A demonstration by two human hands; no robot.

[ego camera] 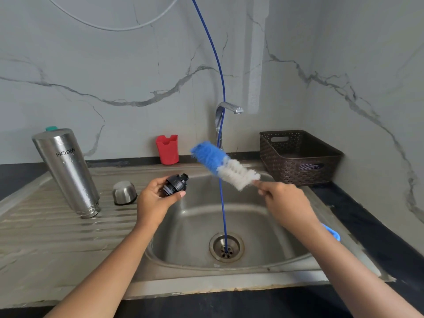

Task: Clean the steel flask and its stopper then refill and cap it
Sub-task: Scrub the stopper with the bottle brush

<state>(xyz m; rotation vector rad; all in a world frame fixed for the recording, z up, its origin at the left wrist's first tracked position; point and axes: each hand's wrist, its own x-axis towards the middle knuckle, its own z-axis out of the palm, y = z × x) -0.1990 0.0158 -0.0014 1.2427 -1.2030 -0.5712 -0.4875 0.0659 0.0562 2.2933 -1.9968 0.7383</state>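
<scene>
My left hand holds the small black plastic stopper over the left edge of the steel sink basin. My thumb and fingers are curled round its wider end, so its narrow end points to the right and a little away from me.

My right hand is closed round the handle of the long bottle brush with blue and white bristles. The long axis of the brush runs from this hand up and to the left. The white bristles are therefore next to my knuckles, and the blue tip is the farthest part, above and beyond the stopper. Stopper and bristles are near each other but apart.

I judge that the stopper is the piece to scrub now. For this the brush must come down and to the left, or my left hand must lift the stopper toward the white bristles.

The tall steel flask stands mouth down on the ribbed draining board, well to the left of my left hand. The round steel cup sits between them, also mouth down. My left hand is the nearer one to both.
</scene>
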